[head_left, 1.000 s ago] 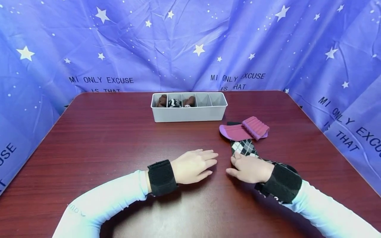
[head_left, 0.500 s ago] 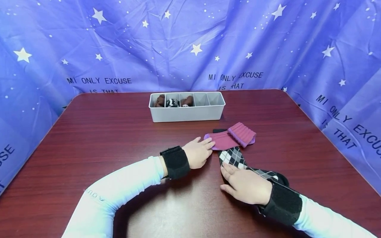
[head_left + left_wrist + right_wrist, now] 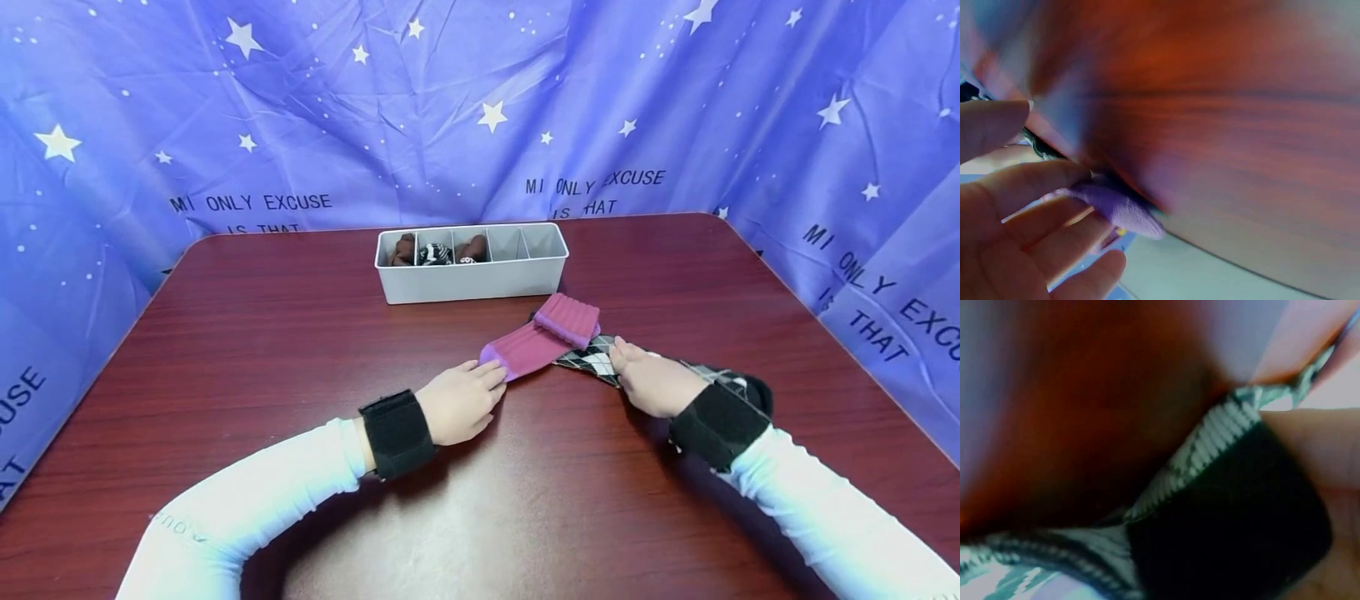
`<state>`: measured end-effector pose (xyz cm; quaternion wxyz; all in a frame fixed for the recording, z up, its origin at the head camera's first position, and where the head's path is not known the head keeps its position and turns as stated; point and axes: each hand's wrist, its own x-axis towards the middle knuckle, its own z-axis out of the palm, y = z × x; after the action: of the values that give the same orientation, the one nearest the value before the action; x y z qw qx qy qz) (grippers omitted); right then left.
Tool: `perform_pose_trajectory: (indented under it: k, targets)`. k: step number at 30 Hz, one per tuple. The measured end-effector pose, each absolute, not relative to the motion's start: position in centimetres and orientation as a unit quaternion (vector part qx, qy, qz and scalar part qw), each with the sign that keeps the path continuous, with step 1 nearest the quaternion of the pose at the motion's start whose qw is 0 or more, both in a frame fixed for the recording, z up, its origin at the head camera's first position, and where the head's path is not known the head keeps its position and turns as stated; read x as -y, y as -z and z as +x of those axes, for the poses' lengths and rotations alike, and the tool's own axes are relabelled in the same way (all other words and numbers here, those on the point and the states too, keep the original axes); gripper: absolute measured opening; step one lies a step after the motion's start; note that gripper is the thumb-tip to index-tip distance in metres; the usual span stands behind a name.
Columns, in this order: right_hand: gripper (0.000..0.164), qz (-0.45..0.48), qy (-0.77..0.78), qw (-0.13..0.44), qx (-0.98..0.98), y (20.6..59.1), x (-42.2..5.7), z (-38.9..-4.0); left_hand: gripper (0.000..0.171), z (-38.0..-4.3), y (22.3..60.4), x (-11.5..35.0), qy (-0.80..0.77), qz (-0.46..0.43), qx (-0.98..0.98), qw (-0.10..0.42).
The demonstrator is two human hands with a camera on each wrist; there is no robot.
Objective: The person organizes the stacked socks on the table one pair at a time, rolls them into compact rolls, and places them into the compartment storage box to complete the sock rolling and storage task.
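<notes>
In the head view my left hand (image 3: 460, 403) rests its straight fingertips on the purple toe of a pink ribbed sock (image 3: 522, 348), whose cuff is folded over. The left wrist view shows the purple toe (image 3: 1124, 215) by the fingers, with the thumb apart. My right hand (image 3: 656, 381) lies on a black, white and grey argyle sock (image 3: 587, 360), fingers extended over it. This sock runs partly under the pink one and back beneath the right wrist. In the right wrist view its black part (image 3: 1222, 519) covers much of the fingers; the right thumb is hard to make out.
A light grey box (image 3: 472, 283) with compartments stands at the back of the dark red table (image 3: 285, 333). Brown bundles (image 3: 402, 249) and a black-and-white bundle (image 3: 435, 254) fill its left compartments. A blue star-patterned curtain (image 3: 420, 108) hangs behind.
My left hand reached the pink sock's toe, then slid it left and toward me, so it lies slanted. The right hand moved away from me and rightward with the argyle sock, turning it.
</notes>
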<state>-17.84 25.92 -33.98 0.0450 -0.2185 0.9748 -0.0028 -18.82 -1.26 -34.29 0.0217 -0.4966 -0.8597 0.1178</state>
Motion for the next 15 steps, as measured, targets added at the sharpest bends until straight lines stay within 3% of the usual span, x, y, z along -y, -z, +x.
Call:
perform_pose_trajectory:
  k: [10, 15]
  targets:
    - [0.044, -0.194, 0.013, 0.098, -0.976, 33.1, -28.3, -20.6, 0.036, -16.9, 34.1, 7.3, -0.061, -0.521, 0.851, 0.035]
    - [0.042, -0.186, -0.016, 0.087, -0.979, 33.0, -27.5, -20.7, 0.017, -16.0, 33.0, 10.5, -0.006, -0.513, 0.858, 0.041]
